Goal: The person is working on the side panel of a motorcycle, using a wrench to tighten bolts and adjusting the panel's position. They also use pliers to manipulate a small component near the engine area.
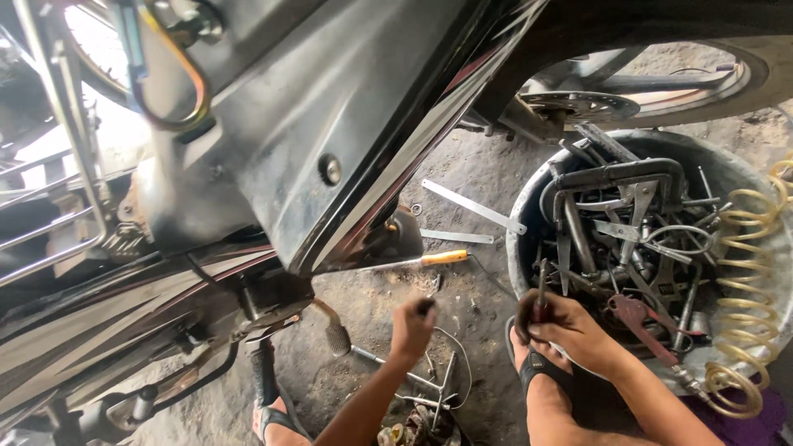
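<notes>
Head camera looks down past the black motorcycle fairing (347,124), and I've got both hands low over the dirt floor (479,177). My left hand (411,329) is curled tight into a fist around something small and dark that just pokes out at the top; I can't tell what it is. My right hand (566,326) is closed around a dark-shafted tool (541,289) with a reddish grip, its long axis standing nearly upright, tip pointing up toward the rim of the metal tub (529,206). That tub sits just ahead and to the right of my right hand, heaped with wrenches, pliers and clamps, so the right hand is far the nearer one to it, almost touching the rim. A yellow coiled air hose (743,289) hangs down the tub's right side. Between my hands and the bike, an orange-handled screwdriver (429,260) lies on the ground, long axis running left to right, handle toward the tub, roughly straight ahead of my left fist and near it. Two flat metal strips (471,206) lie beyond it. To the left of my left hand, the bike's foot peg (334,334) juts out. My sandalled foot (541,367) is planted right under my right wrist.
</notes>
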